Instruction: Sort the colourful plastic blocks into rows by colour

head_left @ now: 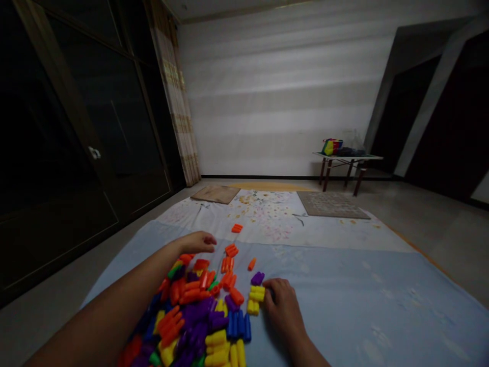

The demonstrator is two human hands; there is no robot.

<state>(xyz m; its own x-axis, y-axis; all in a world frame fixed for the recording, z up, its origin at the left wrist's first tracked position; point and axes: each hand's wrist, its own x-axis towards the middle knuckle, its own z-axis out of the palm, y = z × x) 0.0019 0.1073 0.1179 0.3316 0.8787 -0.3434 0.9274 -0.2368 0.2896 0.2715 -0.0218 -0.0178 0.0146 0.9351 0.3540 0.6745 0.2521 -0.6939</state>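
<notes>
A heap of plastic building pieces (198,306), shaped like joined tubes in orange, purple, yellow, blue and green, lies on the light blue sheet. My left hand (199,241) hovers at the far left side of the heap, its fingers loosely bent and apart, with nothing seen in them. My right hand (283,305) rests on the sheet at the heap's right, fingers bent, thumb apart from the forefinger. Its fingertips are close by a yellow piece (257,293) and a purple piece (257,278); whether they touch is unclear. Blue pieces (239,326) lie nearer to me.
Loose orange pieces (237,228) trail away past the heap. A brown mat (216,194) and a grey patterned mat (332,205) lie on the far flowered sheet. By the white wall, a low table (372,157) bears a colourful bag (332,147). Dark glass doors (95,102) stand left.
</notes>
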